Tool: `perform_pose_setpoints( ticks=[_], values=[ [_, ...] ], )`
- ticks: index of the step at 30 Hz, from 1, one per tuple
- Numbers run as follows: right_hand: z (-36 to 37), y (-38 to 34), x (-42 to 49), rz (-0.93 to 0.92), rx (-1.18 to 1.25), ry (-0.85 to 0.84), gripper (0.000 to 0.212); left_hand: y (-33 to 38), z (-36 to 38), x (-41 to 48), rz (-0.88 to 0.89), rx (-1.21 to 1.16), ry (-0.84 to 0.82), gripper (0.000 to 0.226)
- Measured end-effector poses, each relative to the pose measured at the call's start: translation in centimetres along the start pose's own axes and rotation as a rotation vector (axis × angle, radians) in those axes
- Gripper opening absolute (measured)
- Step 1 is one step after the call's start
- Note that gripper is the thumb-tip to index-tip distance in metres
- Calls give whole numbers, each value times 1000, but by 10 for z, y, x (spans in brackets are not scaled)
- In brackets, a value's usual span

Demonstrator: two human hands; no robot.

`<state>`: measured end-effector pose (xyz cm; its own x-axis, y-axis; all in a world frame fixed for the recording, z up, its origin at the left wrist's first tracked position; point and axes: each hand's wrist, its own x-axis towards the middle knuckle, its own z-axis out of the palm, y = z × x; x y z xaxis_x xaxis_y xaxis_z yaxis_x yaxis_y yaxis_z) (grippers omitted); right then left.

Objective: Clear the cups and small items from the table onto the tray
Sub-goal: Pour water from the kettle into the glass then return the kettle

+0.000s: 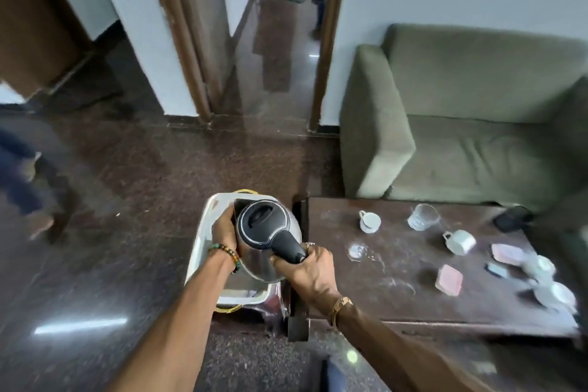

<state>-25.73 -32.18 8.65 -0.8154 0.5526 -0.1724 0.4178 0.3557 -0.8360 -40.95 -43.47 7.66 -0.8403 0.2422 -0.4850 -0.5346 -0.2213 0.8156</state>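
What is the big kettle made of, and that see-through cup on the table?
The kettle looks like polished metal: its body is silvery and mirrors the room. Its lid and handle look like matte black plastic. The see-through cup seems to be clear glass, since the table shows through it, though clear plastic can't be ruled out.

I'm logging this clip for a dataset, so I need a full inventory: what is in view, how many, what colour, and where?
kettle: 1, steel with black lid and handle, held over the tray
tray: 1, white, left of the table
table: 1, dark brown, in front of the sofa
white cups: 2 clear ones, far table side; one lies tipped
drinking glass: 1, clear, between those cups
pink packets: 2, right part of table
blurred white crockery: count unclear, table's right edge
sofa: 1, olive green, behind the table
left hand: on the kettle body, beaded bracelet
right hand: gripping the kettle handle, gold bracelet
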Motion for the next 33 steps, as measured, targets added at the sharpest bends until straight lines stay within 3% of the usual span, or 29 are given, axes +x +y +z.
perform_pose_setpoints(
  ticks=[4, 15, 22, 27, 33],
  values=[
    [-48, 9, -21, 82, -36, 160, 59, -10, 60, -15, 23, 173, -57, 32],
    [-191, 91, -86, 227, -17, 495, 58, -107, 233, -84, -78, 345, -248, 35],
    [-275, 168, -121, 276, 58, 544, 41, -174, 331, -147, -145, 337, -325, 23],
    [-330, 199, -135, 317, 70, 615, 50, -208, 390, -177, -143, 431, -438, 28],
    [-373, 231, -138, 366, 104, 655, 53, -241, 443, -189, -122, 496, -406, 27]
  ],
)
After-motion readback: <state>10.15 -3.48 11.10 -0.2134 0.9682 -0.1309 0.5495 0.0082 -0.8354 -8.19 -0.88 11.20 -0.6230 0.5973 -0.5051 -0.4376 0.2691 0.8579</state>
